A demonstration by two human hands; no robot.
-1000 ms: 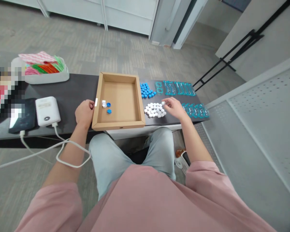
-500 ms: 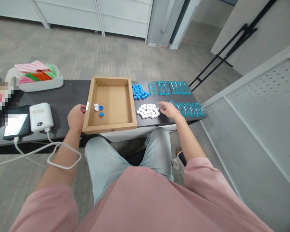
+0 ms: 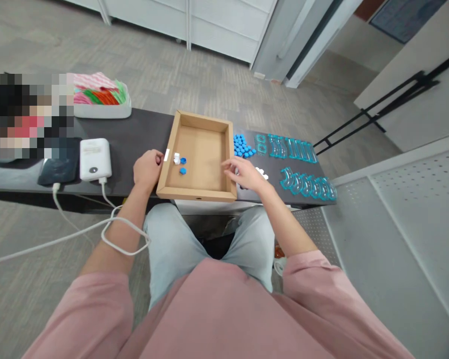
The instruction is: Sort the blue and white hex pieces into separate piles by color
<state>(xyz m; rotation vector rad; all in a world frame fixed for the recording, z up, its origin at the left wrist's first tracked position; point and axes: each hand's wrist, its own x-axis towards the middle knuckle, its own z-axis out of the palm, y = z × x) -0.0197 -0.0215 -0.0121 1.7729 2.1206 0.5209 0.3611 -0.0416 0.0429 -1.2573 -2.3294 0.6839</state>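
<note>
My left hand (image 3: 148,169) is closed beside the left wall of a shallow cardboard box (image 3: 197,193), its fingertips close against the outside. What those fingers hold, if anything, is hidden. Over the box's right wall, my right hand (image 3: 243,173) reaches in with curled fingers drawn together; anything pinched there is too small to make out. Inside the box, towards the left, lie white pieces (image 3: 176,158) and two blue pieces (image 3: 183,171). White hexagonal pieces (image 3: 262,173) on the table are mostly covered by my right hand. Several blue pieces (image 3: 241,144) lie behind it.
Clear teal-edged plastic parts stand in rows (image 3: 309,184) on the right of the dark table (image 3: 145,124). At left are a white power bank (image 3: 95,159) with a cable (image 3: 78,232) looping over my left forearm, a dark phone-like device (image 3: 62,162) and a white basket (image 3: 105,110).
My right hand has moved left from the white pieces to over the box's right wall. My left hand stays beside the box. The view has shifted and tilted.
</note>
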